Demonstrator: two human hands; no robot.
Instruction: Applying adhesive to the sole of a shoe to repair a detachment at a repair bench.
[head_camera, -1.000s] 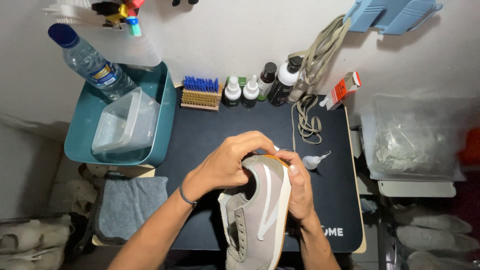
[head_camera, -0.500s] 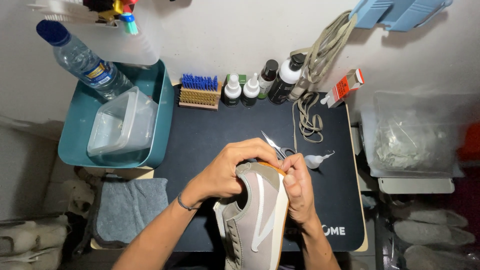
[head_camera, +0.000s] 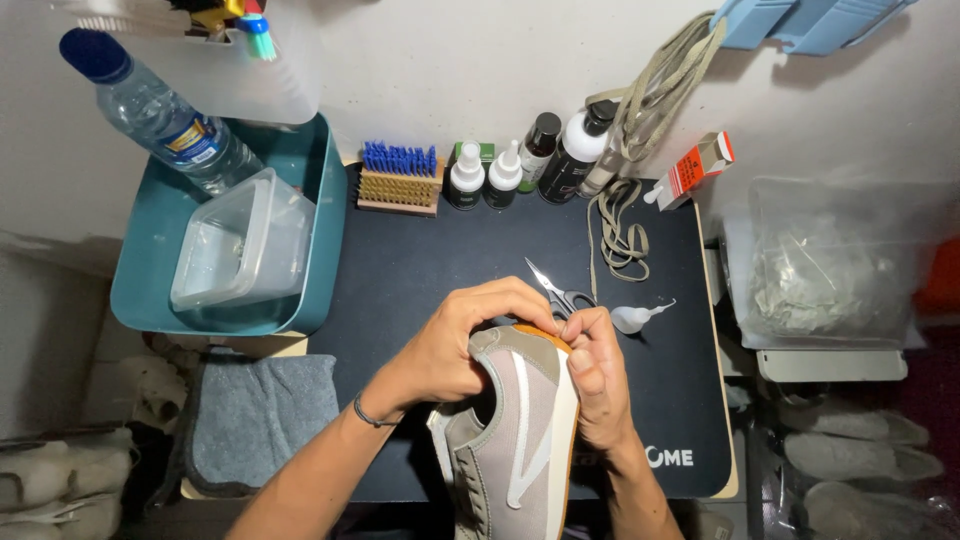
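A grey sneaker (head_camera: 520, 430) with white side stripes and an orange sole edge lies on its side over the black mat (head_camera: 430, 260), heel pointing away from me. My left hand (head_camera: 455, 345) curls over the heel collar and grips it. My right hand (head_camera: 600, 375) clasps the sole side of the heel, thumb pressed on the orange edge. Just beyond my fingers lie small scissors (head_camera: 555, 290) and a small white squeeze bottle (head_camera: 635, 318).
A teal tub (head_camera: 300, 300) at left holds a clear plastic box (head_camera: 245, 240) and a water bottle (head_camera: 160, 115). A blue-bristled brush (head_camera: 400, 178), several bottles (head_camera: 505, 175) and loose beige laces (head_camera: 620, 235) line the mat's far edge. A grey cloth (head_camera: 260, 420) lies at left.
The view has shifted slightly and the scissors have come into sight beyond my fingers. Both hands keep their hold on the sneaker's heel, which sits a little lower in view.
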